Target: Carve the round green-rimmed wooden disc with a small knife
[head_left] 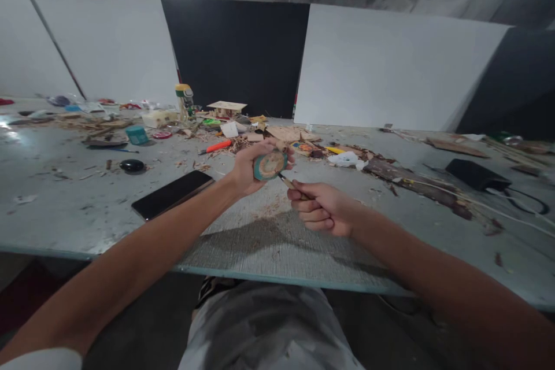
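Note:
Near the middle of the view, my left hand (249, 169) is wrapped round a small round wooden piece (270, 165) with a teal rim and a bare, carved-looking face. My right hand (318, 207) is closed on a thin tool (287, 181) with a light handle. The tool's dark tip meets the lower right edge of the round piece; whether it cuts into the wood is too small to tell. Wood shavings (271, 208) lie on the table below both hands.
On the grey table (243, 254), a black phone (171, 193) and a dark oval object (132, 165) lie left. An orange-handled tool (218, 146), teal container (137, 134) and wood scraps sit farther back. A bark strip (411, 182), cable and black object (477, 174) are at right.

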`<state>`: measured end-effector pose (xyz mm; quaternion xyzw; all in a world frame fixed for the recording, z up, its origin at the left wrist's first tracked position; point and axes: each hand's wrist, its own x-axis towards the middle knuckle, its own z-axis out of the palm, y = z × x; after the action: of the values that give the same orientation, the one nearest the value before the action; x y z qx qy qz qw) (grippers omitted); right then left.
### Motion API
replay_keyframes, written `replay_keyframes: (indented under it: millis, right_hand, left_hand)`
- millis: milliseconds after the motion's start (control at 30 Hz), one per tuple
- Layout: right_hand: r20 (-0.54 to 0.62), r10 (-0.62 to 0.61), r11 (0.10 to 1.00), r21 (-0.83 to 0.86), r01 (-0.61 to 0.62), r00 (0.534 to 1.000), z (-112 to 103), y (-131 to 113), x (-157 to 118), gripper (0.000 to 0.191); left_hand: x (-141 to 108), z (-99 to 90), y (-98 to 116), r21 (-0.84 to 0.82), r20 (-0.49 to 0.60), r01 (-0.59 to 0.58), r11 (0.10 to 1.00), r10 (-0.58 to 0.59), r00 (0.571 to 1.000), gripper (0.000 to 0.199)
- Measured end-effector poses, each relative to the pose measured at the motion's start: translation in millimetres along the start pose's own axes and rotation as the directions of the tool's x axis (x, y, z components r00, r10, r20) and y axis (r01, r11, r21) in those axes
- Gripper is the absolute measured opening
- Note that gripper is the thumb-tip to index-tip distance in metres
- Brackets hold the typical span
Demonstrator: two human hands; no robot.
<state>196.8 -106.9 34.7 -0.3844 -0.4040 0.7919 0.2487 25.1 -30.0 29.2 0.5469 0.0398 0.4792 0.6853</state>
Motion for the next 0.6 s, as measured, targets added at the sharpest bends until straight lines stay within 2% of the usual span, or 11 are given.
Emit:
replay_keyframes:
  millis: [67,167,267,367,400,467,533,600]
  right_hand:
    - [-0.038,0.0,1.0,-0.021,0.0,0.999,3,0,0,0.042]
    - [-0.18,-0.043,0.986,-0.169,0.013,0.983,5,1,4,0.041]
    - [-0.322,-0.218,0.904,-0.422,0.066,0.921,6,5,11,0.038]
    - [-0.347,-0.369,0.797,-0.596,0.102,0.862,5,7,14,0.034]
    - [-0.342,-0.366,0.799,-0.592,0.104,0.865,5,8,14,0.033]
    - [-0.307,-0.249,0.884,-0.46,0.086,0.919,5,7,12,0.035]
    - [-0.185,-0.11,0.973,-0.218,0.068,0.977,5,5,9,0.038]
    - [-0.024,-0.074,0.997,-0.031,0.073,0.997,2,3,6,0.04]
  left_hand:
    - [0,1.9,-1,0.028,0.006,-0.001,1.0,0.001,1.0,0.018]
    - [0,0.9,-2,0.089,0.009,0.009,0.996,-0.009,1.0,0.017]
    - [1,-3.0,-5,0.139,0.005,0.035,0.99,-0.036,0.999,0.018]
    - [0,-6.2,-7,0.156,-0.008,0.069,0.985,-0.069,0.998,0.017]
    - [0,-6.3,-7,0.153,-0.011,0.082,0.985,-0.081,0.997,0.016]
    - [0,-4.8,-7,0.132,-0.018,0.104,0.986,-0.102,0.995,0.016]
    - [1,-1.2,-4,0.084,-0.031,0.087,0.993,-0.085,0.996,0.018]
    - [2,2.4,0,0.018,-0.051,0.025,1.0,-0.024,0.998,0.022]
